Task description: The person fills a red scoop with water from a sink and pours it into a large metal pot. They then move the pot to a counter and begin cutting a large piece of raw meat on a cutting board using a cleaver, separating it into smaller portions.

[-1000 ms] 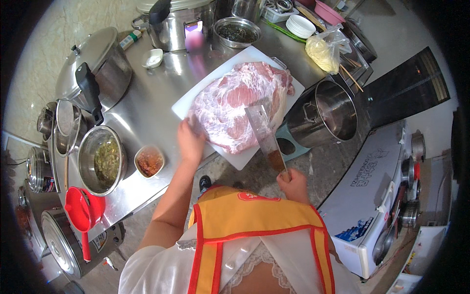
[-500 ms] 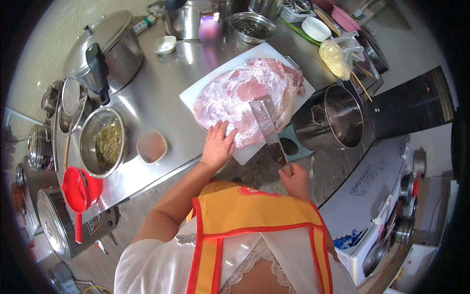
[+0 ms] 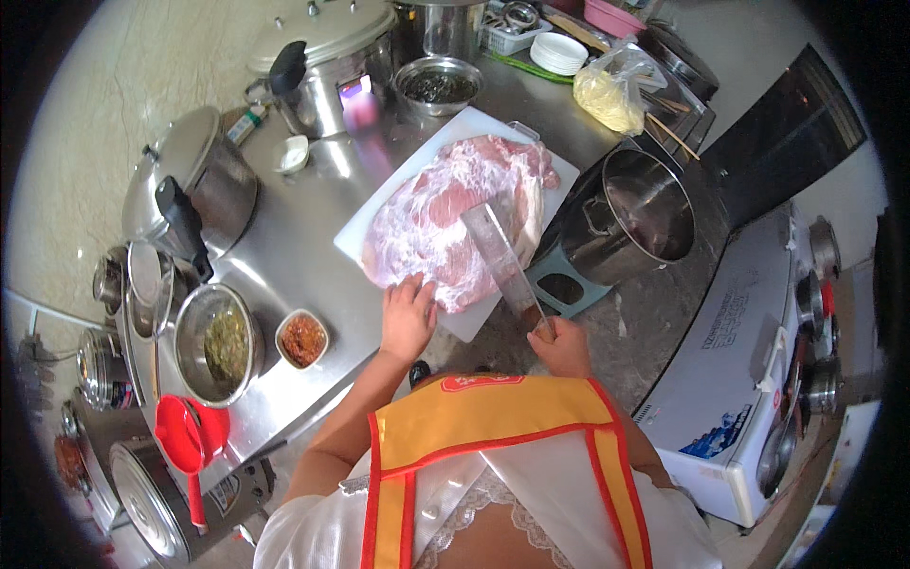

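A large slab of raw pink meat [image 3: 445, 213] with white fat and membrane lies on a white cutting board [image 3: 365, 232] and overhangs its near left edge. My left hand [image 3: 409, 318] is open, its fingers resting on the near edge of the meat. In my right hand [image 3: 561, 347] is the handle of a cleaver [image 3: 497, 254], fingers wrapped round it. The broad blade points away and leftward, over the right part of the meat. Whether its edge touches the meat, I cannot tell.
Right of the board, a deep metal pot [image 3: 649, 204] sits near a blue-grey stool [image 3: 566, 284]. Leftward are a bowl of red sauce [image 3: 302, 339], a steel bowl of greens [image 3: 226, 346], a red ladle [image 3: 182, 438] and a pressure cooker [image 3: 213, 180]. A bag of yellow food [image 3: 607, 95] lies beyond.
The whole view has shifted, bringing more of the pots at the back into sight. My hands and the cleaver keep nearly the same places against the meat.
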The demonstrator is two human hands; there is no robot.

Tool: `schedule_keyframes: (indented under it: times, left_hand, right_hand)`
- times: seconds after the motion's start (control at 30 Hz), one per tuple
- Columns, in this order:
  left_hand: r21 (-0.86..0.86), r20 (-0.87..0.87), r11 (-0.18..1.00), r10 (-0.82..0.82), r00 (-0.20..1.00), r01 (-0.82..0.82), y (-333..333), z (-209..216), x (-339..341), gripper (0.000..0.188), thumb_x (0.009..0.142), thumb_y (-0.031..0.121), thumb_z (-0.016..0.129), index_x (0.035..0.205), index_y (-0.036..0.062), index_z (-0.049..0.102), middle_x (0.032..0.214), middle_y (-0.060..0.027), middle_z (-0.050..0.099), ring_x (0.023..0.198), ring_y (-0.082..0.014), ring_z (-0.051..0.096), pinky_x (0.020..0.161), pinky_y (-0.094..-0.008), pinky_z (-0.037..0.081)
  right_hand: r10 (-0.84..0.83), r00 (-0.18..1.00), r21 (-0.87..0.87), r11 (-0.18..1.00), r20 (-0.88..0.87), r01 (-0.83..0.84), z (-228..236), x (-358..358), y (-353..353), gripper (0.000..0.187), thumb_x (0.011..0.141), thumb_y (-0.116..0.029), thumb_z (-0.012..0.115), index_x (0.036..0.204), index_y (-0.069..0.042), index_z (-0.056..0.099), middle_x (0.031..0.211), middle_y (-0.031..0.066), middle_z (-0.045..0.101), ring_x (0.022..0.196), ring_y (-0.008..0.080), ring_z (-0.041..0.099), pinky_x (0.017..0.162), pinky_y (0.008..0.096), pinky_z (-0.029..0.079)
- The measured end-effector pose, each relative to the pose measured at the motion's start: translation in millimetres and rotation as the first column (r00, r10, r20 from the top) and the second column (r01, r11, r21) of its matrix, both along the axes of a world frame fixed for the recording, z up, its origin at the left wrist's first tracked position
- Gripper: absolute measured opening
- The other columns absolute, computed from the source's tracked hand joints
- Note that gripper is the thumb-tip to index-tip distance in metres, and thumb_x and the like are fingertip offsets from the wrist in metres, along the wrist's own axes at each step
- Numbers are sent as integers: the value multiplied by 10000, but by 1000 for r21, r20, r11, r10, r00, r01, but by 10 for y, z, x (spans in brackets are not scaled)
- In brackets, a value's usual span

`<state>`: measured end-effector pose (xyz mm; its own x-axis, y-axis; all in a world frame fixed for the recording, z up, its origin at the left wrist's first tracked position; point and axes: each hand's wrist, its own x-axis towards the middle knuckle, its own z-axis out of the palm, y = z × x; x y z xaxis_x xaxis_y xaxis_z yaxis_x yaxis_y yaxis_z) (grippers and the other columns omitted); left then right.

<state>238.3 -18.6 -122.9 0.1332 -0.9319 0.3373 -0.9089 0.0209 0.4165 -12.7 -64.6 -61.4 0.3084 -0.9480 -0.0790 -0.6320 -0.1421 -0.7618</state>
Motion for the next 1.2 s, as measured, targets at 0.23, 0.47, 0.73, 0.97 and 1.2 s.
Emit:
schedule_keyframes:
  times: [0.23,0.47,0.73,0.97,1.2]
  left_hand:
    - [-118,-73,993,6,997,-15,-147,37,-89,388,643,134,631,1006,45,529,1127,-164,427,1046,-348,392,893,-429,319]
    - [-149,-102,989,-27,994,11,-149,-62,-147,391,642,151,629,1011,69,530,1131,-197,401,1050,-381,370,896,-460,305]
    - [-94,-98,992,76,992,-86,-243,4,-278,420,622,196,651,1001,76,517,1093,-174,405,1063,-354,356,905,-443,289]
    - [-65,-79,984,158,984,-163,-285,-43,-258,422,604,248,642,981,106,516,1068,-134,420,1050,-320,374,894,-498,264]
    - [-20,-39,984,174,984,-174,-300,-74,-262,419,598,255,626,982,127,515,1070,-133,418,1072,-325,347,926,-573,195]
  right_hand:
    - [59,993,-91,993,-105,-69,97,8,-48,240,686,-195,628,741,15,526,723,184,551,687,348,540,593,408,421]
    - [129,962,-132,978,-242,-164,298,85,-151,248,715,-194,607,805,23,526,748,195,554,708,356,541,619,407,431]
    - [252,910,-97,950,-329,-298,365,301,-370,287,753,-208,572,953,-30,468,788,189,572,738,358,555,618,430,429]
    - [386,836,-101,884,-391,-456,346,428,-551,292,766,-207,566,965,-27,451,769,189,572,742,369,544,608,425,423]
    - [442,772,7,870,-456,-494,320,519,-647,274,777,-215,548,909,-10,423,724,200,560,731,377,535,609,448,407]
